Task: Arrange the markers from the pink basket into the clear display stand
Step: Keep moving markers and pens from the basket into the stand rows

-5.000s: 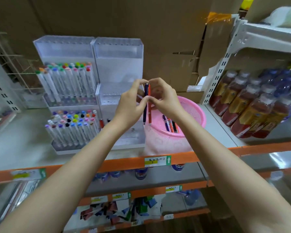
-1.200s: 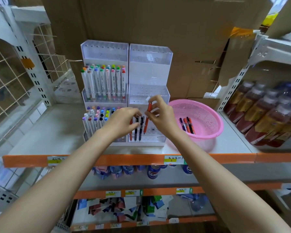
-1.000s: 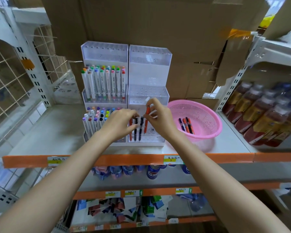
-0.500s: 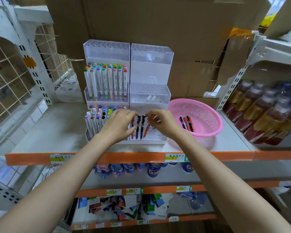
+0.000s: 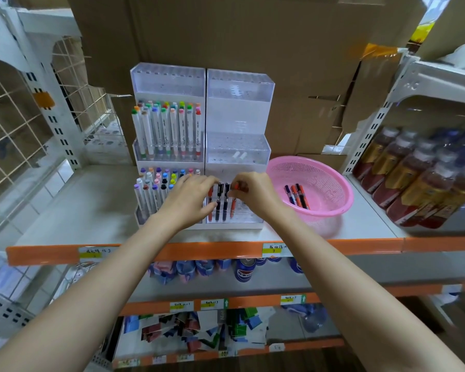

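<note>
1. Head camera looked down on a grey shelf (image 5: pixel 91 205). The clear display stand (image 5: pixel 238 108) stood there, touching a second stand (image 5: pixel 169 84) on its left that was packed with colour-capped markers.
2. From where I stood, both hands had met at the clear display stand's lowest tier, close together with only a narrow gap between them.
3. The right hand (image 5: pixel 255 196) pinched the cap end of an orange marker (image 5: pixel 233 208) between thumb and fingertips. That marker stood nearly upright with its lower end down in the front row of the tier.
4. The left hand (image 5: pixel 187 202) lay over the tier's left front, fingers bent toward the leftmost orange marker (image 5: pixel 210 216). I could not tell whether it gripped that marker or only rested against it.
5. Two black markers (image 5: pixel 220 200) stood upright between the two orange ones, so four sat in a row in the bottom tier.
6. The stand's middle tier held two small white pieces (image 5: pixel 239 156). What they were I could not make out.
7. The pink basket (image 5: pixel 330 181) sat just to the right of the stand on the same shelf. A few loose markers (image 5: pixel 295 196), orange and dark, lay side by side on its bottom.
8. Cardboard boxes (image 5: pixel 253 36) rose behind the stands, and bottled drinks (image 5: pixel 414 178) crowded the shelf to the right.
9. Blue cans (image 5: pixel 243 269) showed on the level below, under the orange shelf edge.
</note>
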`<state>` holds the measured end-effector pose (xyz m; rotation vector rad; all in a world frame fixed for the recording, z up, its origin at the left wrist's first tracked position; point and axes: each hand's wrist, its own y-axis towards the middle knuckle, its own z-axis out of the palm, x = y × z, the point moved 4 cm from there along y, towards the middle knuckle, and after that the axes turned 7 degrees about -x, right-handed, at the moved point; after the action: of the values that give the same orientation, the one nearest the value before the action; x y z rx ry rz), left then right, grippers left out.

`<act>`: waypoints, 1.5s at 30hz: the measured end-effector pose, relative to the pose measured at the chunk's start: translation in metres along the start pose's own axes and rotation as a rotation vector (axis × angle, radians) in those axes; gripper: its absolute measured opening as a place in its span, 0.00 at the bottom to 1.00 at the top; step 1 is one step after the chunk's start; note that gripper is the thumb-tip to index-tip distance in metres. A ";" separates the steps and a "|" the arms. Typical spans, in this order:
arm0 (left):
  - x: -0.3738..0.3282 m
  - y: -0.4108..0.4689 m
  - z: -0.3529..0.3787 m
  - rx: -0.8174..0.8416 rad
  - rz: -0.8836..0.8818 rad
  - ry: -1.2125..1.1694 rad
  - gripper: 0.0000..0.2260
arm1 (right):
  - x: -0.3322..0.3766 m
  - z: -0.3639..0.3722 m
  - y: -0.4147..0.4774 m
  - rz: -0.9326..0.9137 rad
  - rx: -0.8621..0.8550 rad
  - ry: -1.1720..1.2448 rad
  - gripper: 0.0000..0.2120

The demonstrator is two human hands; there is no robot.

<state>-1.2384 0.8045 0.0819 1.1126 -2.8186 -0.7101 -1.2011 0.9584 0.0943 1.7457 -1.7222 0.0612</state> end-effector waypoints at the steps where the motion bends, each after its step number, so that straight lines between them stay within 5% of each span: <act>1: 0.000 0.000 0.000 0.000 -0.002 0.000 0.22 | 0.001 0.000 0.000 0.007 0.010 -0.005 0.07; 12: -0.001 0.001 0.000 -0.014 -0.015 -0.019 0.22 | -0.008 0.008 0.004 0.131 0.090 0.015 0.15; 30: -0.007 0.004 0.001 -0.003 -0.042 0.007 0.23 | -0.016 0.002 -0.006 0.084 -0.042 0.156 0.06; 35: -0.008 0.008 -0.003 -0.030 -0.034 0.033 0.23 | -0.018 -0.005 -0.010 0.099 -0.042 0.167 0.15; 40: -0.029 0.019 -0.004 -0.037 0.043 0.084 0.27 | -0.026 -0.033 -0.015 0.007 -0.150 -0.056 0.16; 45: -0.061 0.041 0.006 -0.014 0.125 0.080 0.28 | -0.064 -0.049 -0.027 0.116 -0.140 -0.197 0.22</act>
<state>-1.2202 0.8731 0.1027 0.9304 -2.7816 -0.6591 -1.1644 1.0349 0.0896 1.5921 -1.9193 -0.1819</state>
